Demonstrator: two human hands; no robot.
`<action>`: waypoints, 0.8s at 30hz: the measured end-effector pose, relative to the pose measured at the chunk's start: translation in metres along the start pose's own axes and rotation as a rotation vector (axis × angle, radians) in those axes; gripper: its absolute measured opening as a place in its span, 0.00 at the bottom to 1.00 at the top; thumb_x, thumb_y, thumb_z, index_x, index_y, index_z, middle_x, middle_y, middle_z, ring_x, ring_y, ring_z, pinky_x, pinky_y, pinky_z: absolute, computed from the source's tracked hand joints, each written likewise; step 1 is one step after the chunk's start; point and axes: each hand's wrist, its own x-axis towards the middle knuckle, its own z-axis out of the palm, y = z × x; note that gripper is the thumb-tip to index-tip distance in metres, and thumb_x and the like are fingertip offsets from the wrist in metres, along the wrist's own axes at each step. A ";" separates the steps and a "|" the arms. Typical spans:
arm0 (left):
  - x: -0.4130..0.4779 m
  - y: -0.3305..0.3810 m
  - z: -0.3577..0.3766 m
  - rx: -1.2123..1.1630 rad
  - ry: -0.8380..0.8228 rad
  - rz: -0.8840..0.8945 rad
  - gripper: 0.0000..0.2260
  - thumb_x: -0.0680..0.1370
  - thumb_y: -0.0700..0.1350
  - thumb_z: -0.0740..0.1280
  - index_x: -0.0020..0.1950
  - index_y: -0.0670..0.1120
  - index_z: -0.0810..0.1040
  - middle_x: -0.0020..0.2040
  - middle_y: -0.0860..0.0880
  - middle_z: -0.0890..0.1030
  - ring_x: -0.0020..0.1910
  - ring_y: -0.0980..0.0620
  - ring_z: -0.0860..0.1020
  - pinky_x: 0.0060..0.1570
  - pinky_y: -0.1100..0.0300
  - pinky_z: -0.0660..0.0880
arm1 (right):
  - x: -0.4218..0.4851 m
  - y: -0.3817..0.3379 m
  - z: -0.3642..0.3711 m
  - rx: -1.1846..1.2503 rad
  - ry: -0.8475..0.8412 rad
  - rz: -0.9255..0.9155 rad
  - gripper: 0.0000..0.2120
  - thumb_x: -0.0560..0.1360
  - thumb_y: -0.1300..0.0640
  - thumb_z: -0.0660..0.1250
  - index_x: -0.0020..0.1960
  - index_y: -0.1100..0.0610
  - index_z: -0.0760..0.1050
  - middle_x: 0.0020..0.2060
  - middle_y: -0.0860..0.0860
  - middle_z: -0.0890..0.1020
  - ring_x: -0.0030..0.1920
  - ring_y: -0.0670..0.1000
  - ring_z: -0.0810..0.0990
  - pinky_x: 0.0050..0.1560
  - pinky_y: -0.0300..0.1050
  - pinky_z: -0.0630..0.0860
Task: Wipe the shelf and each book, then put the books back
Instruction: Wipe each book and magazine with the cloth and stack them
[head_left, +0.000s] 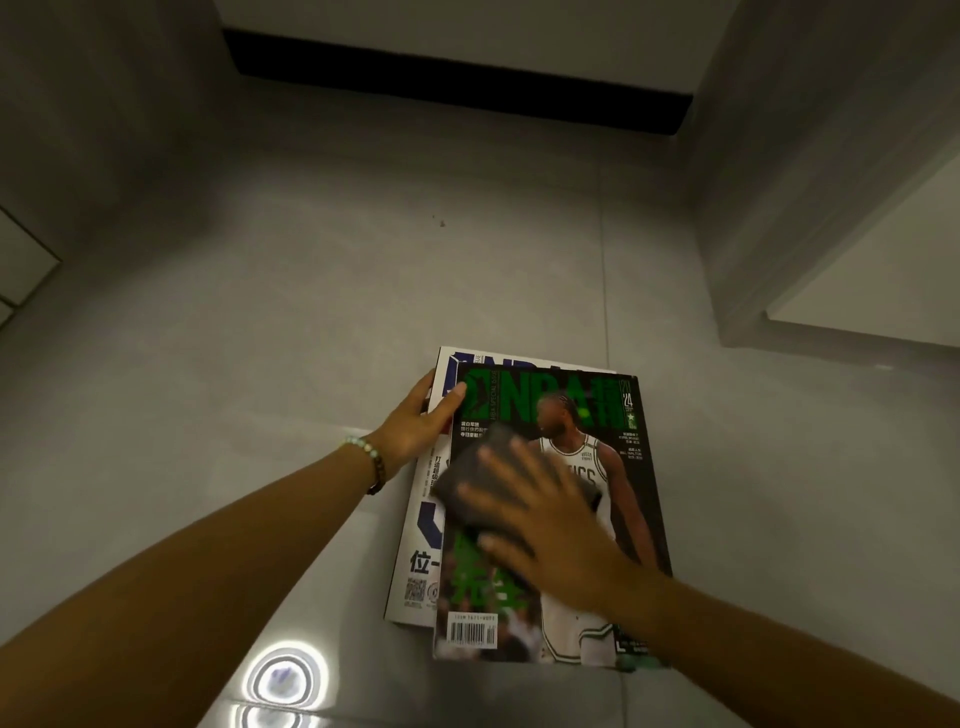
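Two magazines lie stacked on the grey tiled floor. The top one (613, 415) has a dark cover with green lettering and a basketball player. Under it sits a white magazine (423, 545), sticking out to the left. My left hand (421, 426) holds the stack at its upper left corner, thumb on the top cover's edge. My right hand (545, 514) lies flat with fingers spread on a dark grey cloth (467, 488), pressing it onto the top magazine's middle. The cloth is partly hidden under my fingers.
Grey floor tiles (311, 291) stretch all around the stack. A white cabinet with a dark gap under it (457, 83) stands at the far side. A white furniture edge (857, 291) juts in at the right. A ceiling light's reflection (285, 675) shines on the near floor.
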 end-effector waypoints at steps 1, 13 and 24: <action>0.000 -0.001 0.000 0.003 0.002 0.011 0.18 0.79 0.53 0.61 0.69 0.56 0.64 0.57 0.51 0.78 0.50 0.54 0.79 0.41 0.64 0.77 | -0.010 -0.011 0.005 -0.017 -0.019 -0.106 0.24 0.80 0.36 0.46 0.75 0.39 0.56 0.77 0.47 0.54 0.77 0.55 0.46 0.74 0.59 0.37; 0.004 -0.023 0.008 -0.109 0.068 0.066 0.23 0.79 0.44 0.64 0.72 0.50 0.63 0.59 0.46 0.78 0.48 0.52 0.81 0.41 0.62 0.80 | 0.006 0.053 -0.019 -0.064 0.048 0.201 0.28 0.79 0.34 0.38 0.74 0.42 0.57 0.75 0.52 0.62 0.76 0.55 0.52 0.73 0.50 0.37; 0.007 -0.025 -0.001 0.537 0.144 0.108 0.35 0.75 0.66 0.58 0.77 0.57 0.47 0.76 0.42 0.57 0.74 0.41 0.59 0.71 0.43 0.60 | -0.024 0.011 0.002 -0.014 0.024 -0.007 0.24 0.81 0.37 0.44 0.74 0.40 0.56 0.76 0.48 0.56 0.77 0.52 0.45 0.74 0.55 0.36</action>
